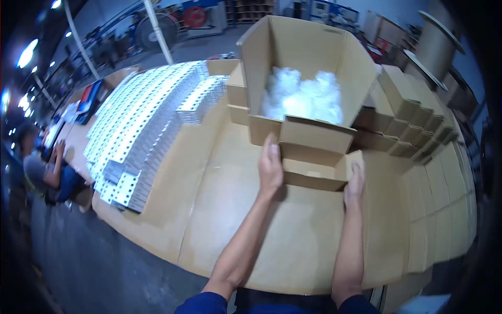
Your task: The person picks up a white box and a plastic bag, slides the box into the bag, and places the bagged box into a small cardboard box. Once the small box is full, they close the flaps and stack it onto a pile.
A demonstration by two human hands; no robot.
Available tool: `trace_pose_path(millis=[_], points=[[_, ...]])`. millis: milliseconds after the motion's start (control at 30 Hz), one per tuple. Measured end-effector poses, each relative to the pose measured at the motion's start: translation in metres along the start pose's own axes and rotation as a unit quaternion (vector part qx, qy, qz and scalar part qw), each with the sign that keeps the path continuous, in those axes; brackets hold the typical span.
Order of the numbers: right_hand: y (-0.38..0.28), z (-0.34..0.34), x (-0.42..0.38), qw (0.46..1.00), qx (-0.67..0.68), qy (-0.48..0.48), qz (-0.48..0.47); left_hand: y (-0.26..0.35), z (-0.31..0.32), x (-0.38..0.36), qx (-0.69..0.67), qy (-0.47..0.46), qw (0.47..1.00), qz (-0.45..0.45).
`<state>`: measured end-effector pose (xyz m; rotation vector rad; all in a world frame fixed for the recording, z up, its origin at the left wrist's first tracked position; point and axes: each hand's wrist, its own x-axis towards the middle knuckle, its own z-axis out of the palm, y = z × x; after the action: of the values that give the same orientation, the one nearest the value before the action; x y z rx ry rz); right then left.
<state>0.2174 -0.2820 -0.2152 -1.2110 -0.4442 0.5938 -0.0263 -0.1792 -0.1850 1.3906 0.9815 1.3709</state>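
Observation:
A small cardboard box with its long lid flap raised is between my two hands, and its inside looks bare. My left hand grips its left end, thumb up along the side. On the opposite end, my right hand is closed with the thumb on a side flap. Right behind it stands a large open carton, partly filled with a heap of clear plastic packing. The small box's lid flap overlaps the carton's front lower wall.
Rows of small white-and-grey packs cover the table's left side. Stacked brown boxes line the right, with more boxes nearer. The cardboard-covered table ends at a curved front edge. A seated person is at far left.

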Motion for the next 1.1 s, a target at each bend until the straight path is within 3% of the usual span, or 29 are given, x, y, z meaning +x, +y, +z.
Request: trace_pose_path(millis=[67,133,233,333,367,467,533,667,767,933,1033,1067,1100], points=[[-0.024,0.008,-0.016,0.978,-0.181,-0.024,-0.104,0.01,-0.012,-0.002,0.021,-0.059,0.997,0.052],[-0.045,0.02,-0.041,0.93,-0.321,0.024,-0.179,0.02,-0.041,-0.005,0.126,-0.085,0.98,0.132],[-0.077,0.061,-0.083,0.844,-0.382,0.09,-0.365,0.021,-0.102,0.008,0.219,-0.07,0.962,0.149],[-0.088,0.118,-0.119,0.833,-0.359,-0.131,-0.401,0.018,-0.161,0.036,0.273,-0.044,0.957,0.083],[-0.081,0.145,-0.128,0.835,-0.338,-0.213,-0.379,0.02,-0.18,0.051,0.284,-0.037,0.957,0.052],[-0.04,0.236,-0.127,0.803,-0.262,-0.434,-0.314,-0.029,-0.231,0.118,0.409,0.015,0.9,0.151],[-0.002,0.299,-0.112,0.762,-0.276,-0.481,-0.335,-0.042,-0.25,0.156,0.453,0.018,0.868,0.204],[0.078,0.416,-0.057,0.741,-0.327,-0.498,-0.311,-0.061,-0.266,0.193,0.546,0.023,0.795,0.263],[0.098,0.46,-0.032,0.734,-0.376,-0.484,-0.292,-0.06,-0.268,0.194,0.56,0.007,0.795,0.232],[0.08,0.468,-0.028,0.668,-0.476,-0.497,-0.283,-0.056,-0.267,0.186,0.549,0.039,0.791,0.267],[0.087,0.469,-0.027,0.649,-0.482,-0.505,-0.303,-0.054,-0.269,0.184,0.588,0.062,0.762,0.264],[0.089,0.469,-0.026,0.644,-0.481,-0.509,-0.309,-0.054,-0.27,0.182,0.585,0.064,0.766,0.26],[0.094,0.467,-0.023,0.675,-0.445,-0.512,-0.289,-0.053,-0.271,0.181,0.582,0.065,0.769,0.257]])
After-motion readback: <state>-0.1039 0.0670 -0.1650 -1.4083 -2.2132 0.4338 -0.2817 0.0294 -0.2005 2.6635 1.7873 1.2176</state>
